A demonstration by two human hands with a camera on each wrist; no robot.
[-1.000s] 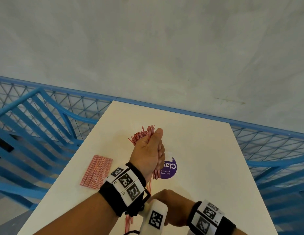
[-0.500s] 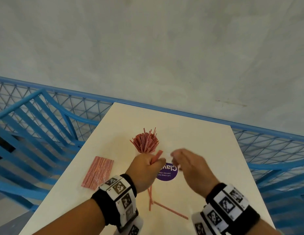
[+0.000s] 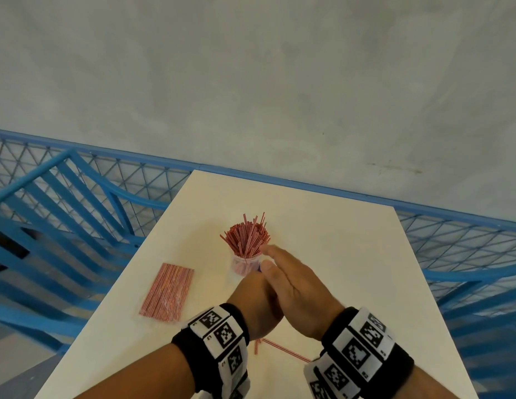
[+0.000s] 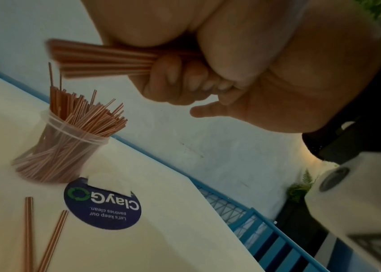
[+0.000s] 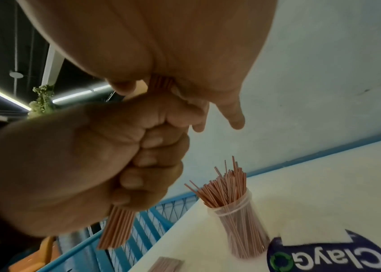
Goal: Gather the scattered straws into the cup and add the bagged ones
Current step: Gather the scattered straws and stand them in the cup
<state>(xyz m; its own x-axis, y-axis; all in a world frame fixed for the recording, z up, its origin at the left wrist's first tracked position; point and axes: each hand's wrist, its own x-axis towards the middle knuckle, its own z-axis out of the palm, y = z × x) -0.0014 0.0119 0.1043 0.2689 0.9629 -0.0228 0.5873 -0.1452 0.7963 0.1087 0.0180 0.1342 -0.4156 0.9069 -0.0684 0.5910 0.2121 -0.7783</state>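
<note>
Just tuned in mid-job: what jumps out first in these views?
A clear plastic cup bristling with thin red-and-white striped straws stands mid-table. Just in front of it, the left hand grips a small bundle of the same straws, while the right hand lies flat against it. A clear bag of straws lies to the cup's left, and a few loose straws lie between the wrists.

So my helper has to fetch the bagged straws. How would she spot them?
Start at the white table and its clear cup crammed with upright straws. Left of the cup, apart from it, lies the bag: a flat rectangle of red-striped straws packed side by side, not loose or standing.
</note>
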